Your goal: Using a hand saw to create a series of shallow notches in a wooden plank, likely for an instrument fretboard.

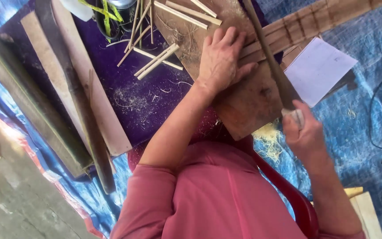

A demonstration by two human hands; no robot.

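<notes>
Here the left hand (pixel 221 59) lies flat, fingers spread, pressing thin wooden strips (pixel 261 44) down onto a brown wooden board (pixel 248 104) that rests tilted across the person's lap. The right hand (pixel 303 130) is clenched around the pale handle of a long dark knife (pixel 270 57), whose blade runs up and away across the board and over the strips, just beside the left fingertips. Pale wood shavings (pixel 268 137) hang at the near edge of the board, between the two hands.

Beyond the board, several loose sticks (pixel 158 59) lie scattered on a purple cloth (pixel 129 97) dusted with fine shavings. To the left of the cloth, long planks (pixel 89 88) and a dark pole (pixel 78 102) lie side by side, slanting toward the person. A white sheet of paper (pixel 319 68) lies to the right of the knife blade, on a blue tarp (pixel 368 132) that covers the floor. A black cable (pixel 372 119) curves over the tarp at the far right. The person wears a pink long-sleeved top and sits on a red plastic chair (pixel 299 203)
</notes>
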